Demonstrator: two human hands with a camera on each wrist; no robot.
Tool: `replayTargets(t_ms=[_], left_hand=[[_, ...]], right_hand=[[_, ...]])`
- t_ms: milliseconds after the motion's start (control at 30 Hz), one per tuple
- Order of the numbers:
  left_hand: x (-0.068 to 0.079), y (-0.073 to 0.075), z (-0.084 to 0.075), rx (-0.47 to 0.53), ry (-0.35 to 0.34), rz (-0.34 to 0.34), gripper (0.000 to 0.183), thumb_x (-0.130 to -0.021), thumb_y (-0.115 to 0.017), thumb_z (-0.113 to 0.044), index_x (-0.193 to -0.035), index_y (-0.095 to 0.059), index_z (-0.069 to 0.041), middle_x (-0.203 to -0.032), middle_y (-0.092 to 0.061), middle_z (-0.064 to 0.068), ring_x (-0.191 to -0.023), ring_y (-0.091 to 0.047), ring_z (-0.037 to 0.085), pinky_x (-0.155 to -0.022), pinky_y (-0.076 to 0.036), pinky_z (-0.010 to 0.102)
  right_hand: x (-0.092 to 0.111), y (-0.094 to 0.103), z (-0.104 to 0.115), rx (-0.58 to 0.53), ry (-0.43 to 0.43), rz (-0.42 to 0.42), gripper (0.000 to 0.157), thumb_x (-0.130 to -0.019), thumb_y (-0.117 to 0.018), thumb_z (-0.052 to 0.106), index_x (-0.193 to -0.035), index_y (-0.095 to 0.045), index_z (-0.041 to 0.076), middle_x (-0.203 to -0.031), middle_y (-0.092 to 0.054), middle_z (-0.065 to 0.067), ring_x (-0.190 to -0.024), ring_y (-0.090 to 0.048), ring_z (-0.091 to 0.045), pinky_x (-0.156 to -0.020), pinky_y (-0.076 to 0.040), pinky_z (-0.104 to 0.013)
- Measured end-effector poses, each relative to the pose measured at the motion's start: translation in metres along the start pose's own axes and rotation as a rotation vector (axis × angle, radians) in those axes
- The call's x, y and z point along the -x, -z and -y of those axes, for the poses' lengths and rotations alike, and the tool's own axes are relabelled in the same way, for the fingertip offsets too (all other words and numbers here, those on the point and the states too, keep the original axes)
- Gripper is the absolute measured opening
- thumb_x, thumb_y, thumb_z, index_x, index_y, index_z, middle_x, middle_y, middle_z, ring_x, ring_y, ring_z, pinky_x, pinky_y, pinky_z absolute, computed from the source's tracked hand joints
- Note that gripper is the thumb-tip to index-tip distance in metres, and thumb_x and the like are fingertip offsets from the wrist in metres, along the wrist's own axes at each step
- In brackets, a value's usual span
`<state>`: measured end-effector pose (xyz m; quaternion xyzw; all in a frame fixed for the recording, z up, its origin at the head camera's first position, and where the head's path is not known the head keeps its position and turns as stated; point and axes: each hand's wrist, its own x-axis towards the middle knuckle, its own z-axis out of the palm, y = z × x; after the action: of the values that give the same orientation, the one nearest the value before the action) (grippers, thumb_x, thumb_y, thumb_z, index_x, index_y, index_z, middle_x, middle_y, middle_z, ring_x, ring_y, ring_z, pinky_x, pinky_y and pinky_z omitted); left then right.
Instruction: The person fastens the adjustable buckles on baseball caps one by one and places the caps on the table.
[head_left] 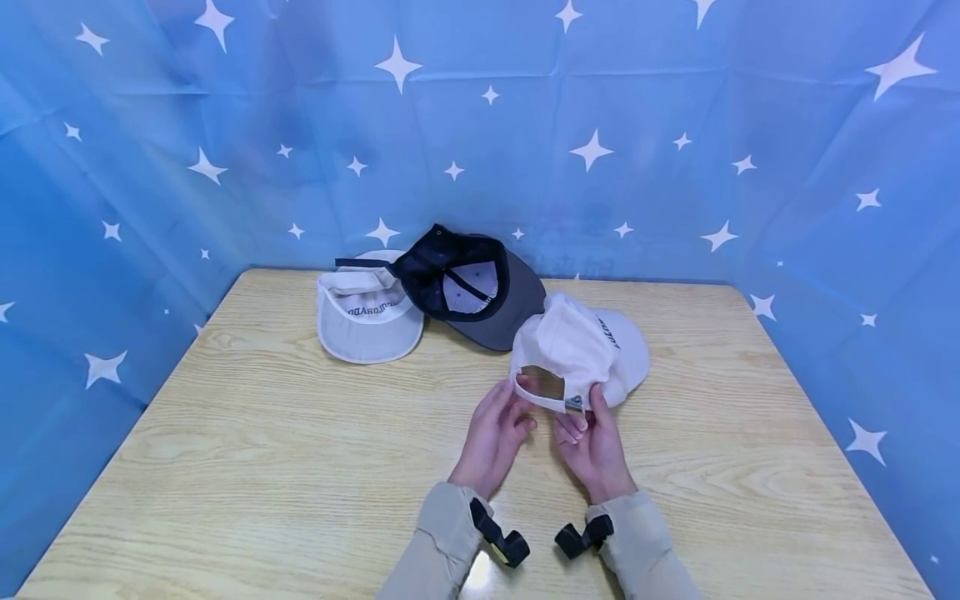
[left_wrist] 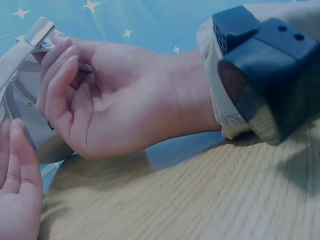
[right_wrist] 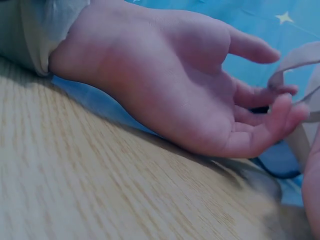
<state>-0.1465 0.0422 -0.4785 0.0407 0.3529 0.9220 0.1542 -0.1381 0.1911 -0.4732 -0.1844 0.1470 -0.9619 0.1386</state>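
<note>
A white baseball cap (head_left: 562, 346) with dark lettering is turned with its back strap toward me and its brim to the far right. My right hand (head_left: 592, 450) pinches the strap beside the metal buckle (head_left: 573, 404), thumb on the cap's edge. In the left wrist view, that buckle (left_wrist: 40, 32) shows at the right hand's (left_wrist: 115, 95) fingertips. My left hand (head_left: 491, 433) is at the strap's left end, one finger through the back opening. The right wrist view shows the left hand's (right_wrist: 185, 85) curled fingers at the strap (right_wrist: 295, 60), thumb raised above it.
Behind to the left, a dark grey cap (head_left: 517, 292) lies tipped with its inside showing, overlapping another white cap (head_left: 367, 333) lettered COLORADO. All lie on a wooden table (head_left: 247, 442). A blue cloth with white stars (head_left: 480, 133) hangs behind and at both sides.
</note>
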Motion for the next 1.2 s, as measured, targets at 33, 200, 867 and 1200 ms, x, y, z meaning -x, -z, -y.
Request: replayTargets(t_ms=[33, 200, 867, 1200], left_hand=[[-0.0004, 0.0002, 0.0, 0.01, -0.007, -0.011, 0.033, -0.088, -0.053, -0.033, -0.107, -0.052, -0.006, -0.12, -0.05, 0.012, -0.097, -0.051, 0.017, -0.076, -0.045, 0.029], [-0.0016, 0.0, -0.0003, 0.04, -0.046, -0.029, 0.013, -0.087, -0.057, -0.024, -0.086, -0.051, -0.011, -0.116, -0.053, 0.014, -0.112, -0.045, 0.028, -0.087, -0.042, 0.036], [-0.0011, -0.0024, -0.0015, -0.001, -0.038, 0.09, 0.004, -0.087, -0.055, -0.011, -0.09, -0.055, -0.014, -0.082, -0.054, -0.001, -0.076, -0.051, 0.01, -0.065, -0.042, 0.022], [-0.001, -0.0019, 0.0004, -0.04, -0.049, 0.028, 0.009, -0.084, -0.061, -0.013, -0.092, -0.055, -0.012, -0.079, -0.055, -0.001, -0.071, -0.051, 0.009, -0.063, -0.043, 0.02]], right_hand=[[-0.0001, -0.0004, 0.0002, -0.005, 0.001, 0.005, 0.05, -0.098, -0.017, 0.038, -0.088, -0.054, 0.006, -0.055, -0.045, -0.001, -0.048, -0.025, -0.011, -0.045, -0.028, -0.018], [-0.001, -0.0016, 0.0008, -0.062, -0.001, 0.119, 0.051, -0.097, -0.018, 0.039, -0.088, -0.054, 0.004, -0.045, -0.028, 0.003, -0.04, -0.02, -0.008, -0.04, -0.019, -0.016], [0.001, 0.0014, -0.0007, 0.016, 0.027, 0.069, 0.028, -0.097, -0.033, 0.014, -0.088, -0.059, 0.006, -0.07, -0.053, -0.003, -0.061, -0.045, -0.011, -0.055, -0.033, -0.019], [0.0015, 0.0001, -0.0026, 0.103, 0.017, 0.029, 0.027, -0.096, -0.034, 0.008, -0.081, -0.056, 0.006, -0.071, -0.052, -0.002, -0.063, -0.046, -0.011, -0.056, -0.036, -0.019]])
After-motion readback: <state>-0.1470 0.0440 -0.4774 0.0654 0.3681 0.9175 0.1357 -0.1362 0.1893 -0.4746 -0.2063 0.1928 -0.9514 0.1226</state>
